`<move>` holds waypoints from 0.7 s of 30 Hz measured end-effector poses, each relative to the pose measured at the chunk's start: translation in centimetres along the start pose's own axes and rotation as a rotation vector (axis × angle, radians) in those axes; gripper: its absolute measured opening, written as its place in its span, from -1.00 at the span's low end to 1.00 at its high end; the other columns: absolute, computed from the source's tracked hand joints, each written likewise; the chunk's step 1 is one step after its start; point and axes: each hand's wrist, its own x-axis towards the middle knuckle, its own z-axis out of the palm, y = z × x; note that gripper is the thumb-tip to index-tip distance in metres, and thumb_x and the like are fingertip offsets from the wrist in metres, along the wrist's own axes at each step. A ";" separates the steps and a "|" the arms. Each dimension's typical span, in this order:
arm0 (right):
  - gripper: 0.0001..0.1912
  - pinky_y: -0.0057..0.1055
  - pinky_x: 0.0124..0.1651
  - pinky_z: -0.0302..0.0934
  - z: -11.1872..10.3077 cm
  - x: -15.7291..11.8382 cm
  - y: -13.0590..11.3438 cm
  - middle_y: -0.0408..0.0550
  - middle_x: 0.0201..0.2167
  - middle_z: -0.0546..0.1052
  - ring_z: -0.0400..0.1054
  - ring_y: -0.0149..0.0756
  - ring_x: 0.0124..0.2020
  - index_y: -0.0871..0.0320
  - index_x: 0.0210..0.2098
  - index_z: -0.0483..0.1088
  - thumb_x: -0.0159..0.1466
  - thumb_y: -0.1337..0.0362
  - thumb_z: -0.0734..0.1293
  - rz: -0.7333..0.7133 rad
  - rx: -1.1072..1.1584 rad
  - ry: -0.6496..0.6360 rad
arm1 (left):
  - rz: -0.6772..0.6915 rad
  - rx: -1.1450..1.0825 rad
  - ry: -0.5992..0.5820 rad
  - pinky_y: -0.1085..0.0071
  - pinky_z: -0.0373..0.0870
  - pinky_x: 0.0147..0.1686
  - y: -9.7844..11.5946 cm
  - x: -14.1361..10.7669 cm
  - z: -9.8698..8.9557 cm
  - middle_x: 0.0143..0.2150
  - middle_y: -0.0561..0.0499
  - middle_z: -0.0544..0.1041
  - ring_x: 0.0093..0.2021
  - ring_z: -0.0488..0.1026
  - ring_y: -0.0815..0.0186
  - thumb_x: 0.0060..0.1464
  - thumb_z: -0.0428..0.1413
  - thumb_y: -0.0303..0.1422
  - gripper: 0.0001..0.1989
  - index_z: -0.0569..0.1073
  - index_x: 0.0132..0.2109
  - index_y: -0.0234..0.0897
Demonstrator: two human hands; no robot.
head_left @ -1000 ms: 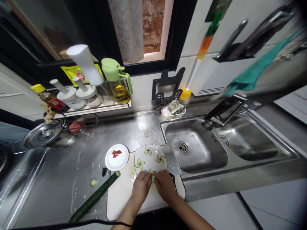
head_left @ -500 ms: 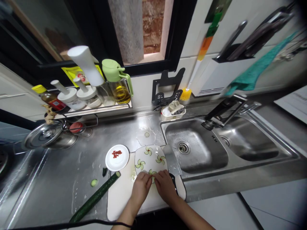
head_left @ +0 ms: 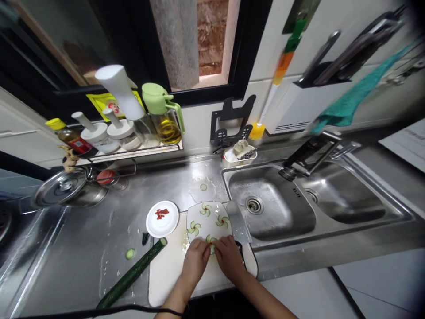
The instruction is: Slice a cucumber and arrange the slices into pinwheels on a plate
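Observation:
Both hands meet over the near edge of a white square plate [head_left: 207, 221], which rests on a cream cutting board [head_left: 166, 277]. Curved green cucumber slices form pinwheels on the plate; the one at the right [head_left: 222, 221] has a red centre. My left hand [head_left: 196, 257] and my right hand [head_left: 228, 257] are closed, fingertips at the nearest pinwheel [head_left: 211, 240]; whatever they pinch is too small to make out. Red bits [head_left: 162, 214] lie on a round white plate [head_left: 169, 229] to the left. A cut cucumber [head_left: 133, 274] leans onto the board's left edge. The cleaver [head_left: 238, 221] is right of the square plate.
A double sink [head_left: 272, 199] with a faucet [head_left: 312, 153] is at the right. Behind the counter, a rack [head_left: 142, 153] holds an oil bottle [head_left: 164, 119] and jars. A lidded pot [head_left: 83, 190] stands at the left. A black cable [head_left: 133, 307] crosses the lower left.
The fingertips have shifted very slightly at the nearest pinwheel, and a little more of it shows. Nothing else has visibly moved.

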 end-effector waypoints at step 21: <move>-0.65 -0.21 0.00 0.07 -2.2 1.3 3.6 0.09 -0.21 0.47 0.26 -0.12 -0.16 0.24 -0.05 0.39 0.19 0.38 0.19 0.276 -0.019 0.137 | -0.480 -0.112 0.312 0.23 0.40 -0.19 -1.4 -1.7 -2.9 -0.17 -0.16 0.48 -0.23 0.44 0.20 0.04 0.05 -0.17 -0.56 0.40 0.00 -0.37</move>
